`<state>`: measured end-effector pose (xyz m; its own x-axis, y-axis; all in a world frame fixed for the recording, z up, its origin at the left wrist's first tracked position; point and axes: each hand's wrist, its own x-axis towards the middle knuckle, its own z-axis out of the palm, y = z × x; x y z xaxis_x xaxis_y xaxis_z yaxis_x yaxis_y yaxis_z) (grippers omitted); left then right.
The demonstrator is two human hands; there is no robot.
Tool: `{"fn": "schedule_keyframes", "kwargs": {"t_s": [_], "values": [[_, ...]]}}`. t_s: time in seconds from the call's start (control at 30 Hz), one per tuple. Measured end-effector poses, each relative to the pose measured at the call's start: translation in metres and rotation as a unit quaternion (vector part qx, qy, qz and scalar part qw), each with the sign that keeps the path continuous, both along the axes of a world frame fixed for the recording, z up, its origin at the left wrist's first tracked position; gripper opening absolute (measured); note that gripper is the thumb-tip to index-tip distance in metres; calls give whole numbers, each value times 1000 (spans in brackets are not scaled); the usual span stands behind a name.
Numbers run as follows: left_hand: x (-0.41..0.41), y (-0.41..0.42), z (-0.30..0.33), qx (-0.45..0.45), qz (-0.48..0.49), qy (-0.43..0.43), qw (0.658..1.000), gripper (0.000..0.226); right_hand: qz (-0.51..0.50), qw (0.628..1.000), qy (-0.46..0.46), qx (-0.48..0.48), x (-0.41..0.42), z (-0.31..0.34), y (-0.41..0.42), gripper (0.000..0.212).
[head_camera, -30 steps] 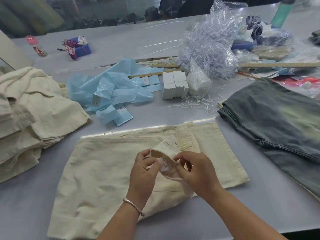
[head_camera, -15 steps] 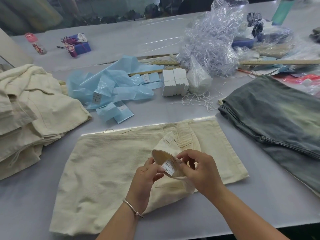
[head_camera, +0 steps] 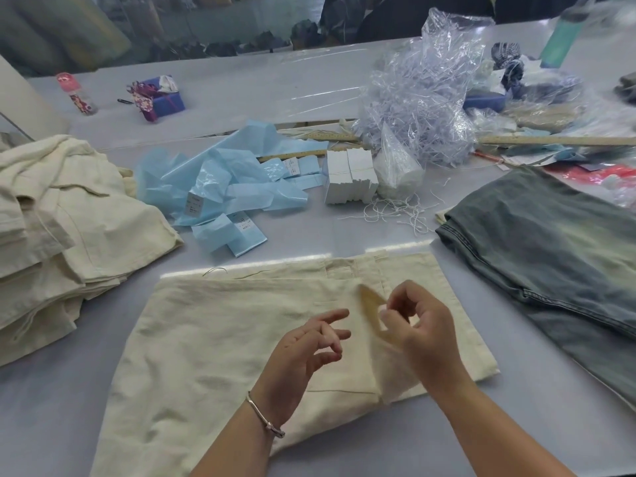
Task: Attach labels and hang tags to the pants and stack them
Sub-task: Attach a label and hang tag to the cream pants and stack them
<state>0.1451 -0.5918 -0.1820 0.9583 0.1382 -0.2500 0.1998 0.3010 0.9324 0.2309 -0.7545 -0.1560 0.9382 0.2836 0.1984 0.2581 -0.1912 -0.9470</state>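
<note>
Cream pants [head_camera: 220, 339] lie flat on the grey table in front of me, waistband to the right. A fold of the waistband [head_camera: 370, 306] stands up between my hands, blurred by motion. The curled thumb and fingers of my right hand [head_camera: 423, 328] sit at that fold's edge; the blur hides whether they pinch it. Just left of the fold, my left hand [head_camera: 309, 346] hovers over the pants with loosely spread fingers, holding nothing. White hang tags [head_camera: 349, 180] stand in a block behind the pants, with loose white strings [head_camera: 395, 211] beside them.
A pile of cream pants [head_camera: 58, 228] sits at the left, and dark washed jeans [head_camera: 550, 249] lie at the right. Crumpled blue plastic bags [head_camera: 220, 187], a clear bag of plastic fasteners [head_camera: 420, 108] and a wooden ruler [head_camera: 550, 141] fill the middle and back.
Both hands held the turned-up waistband with its sewn label showing. The left hand has let go and drawn back, the label is out of sight, and the fold is moving.
</note>
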Motion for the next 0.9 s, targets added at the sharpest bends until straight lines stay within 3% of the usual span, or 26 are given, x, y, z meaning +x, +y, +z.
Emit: {"fn": "schedule_keyframes", "kwargs": {"t_s": [0.2,0.33,0.43,0.57,0.67,0.73,0.8,0.9], "values": [[13,24,-13,72,50,101,991,19,1,1000,-9,3,43,10,23,8],[33,63,-17,109,94,138,980,28,42,995,19,-93,87,-7,66,19],[54,93,-23,149,157,161,963,20,70,984,14,-164,122,-26,108,17],[82,131,-35,284,207,152,924,20,77,975,16,-210,175,-45,170,12],[105,152,-44,437,172,130,873,23,81,968,14,-235,216,-55,212,26],[124,163,-53,510,119,122,843,39,92,960,-8,-265,241,-63,236,44],[141,174,-60,555,68,139,817,54,103,950,-30,-293,263,-68,259,58],[161,188,-71,573,41,166,801,63,106,940,-33,-322,296,-76,289,58]]}}
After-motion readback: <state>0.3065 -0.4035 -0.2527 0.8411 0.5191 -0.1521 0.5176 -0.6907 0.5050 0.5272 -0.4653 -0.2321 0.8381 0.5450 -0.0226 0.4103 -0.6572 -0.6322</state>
